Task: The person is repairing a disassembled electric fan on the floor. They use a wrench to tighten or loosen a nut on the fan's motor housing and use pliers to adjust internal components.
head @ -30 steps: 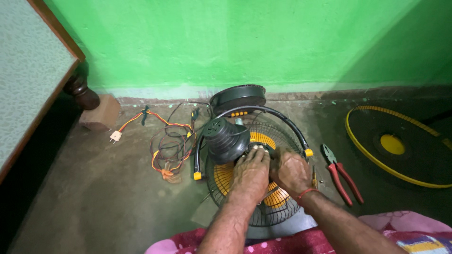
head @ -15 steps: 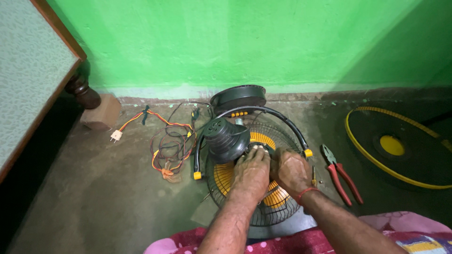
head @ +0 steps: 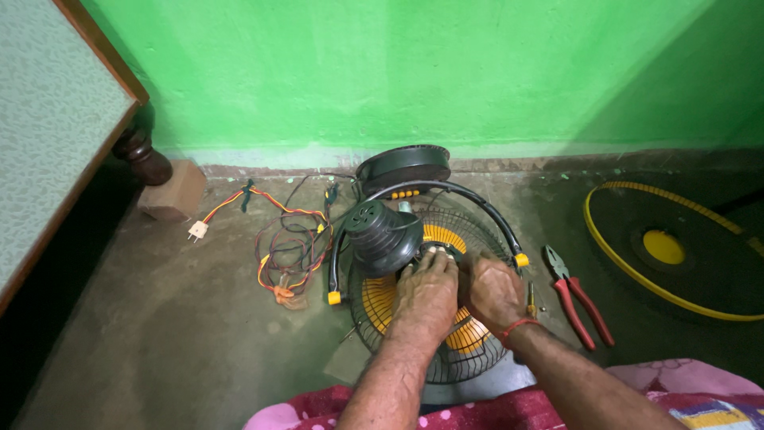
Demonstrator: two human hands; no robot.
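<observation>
Little has changed: my left hand (head: 426,288) and right hand (head: 493,288) stay curled on the fan (head: 414,318) hub beside the motor (head: 386,235); pliers (head: 577,295) lie untouched.

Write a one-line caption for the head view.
Both hands, left hand and right hand, work on a fan lying on the floor; pliers alongside.

Both forearms reach forward from the bottom edge, converging. The left hand (head: 427,288) lies palm down, fingers curled and bunched at the tips. The right hand (head: 493,290) sits just beside it, knuckles up, fingers bent inward toward the left; a red thread (head: 517,326) circles its wrist.
</observation>
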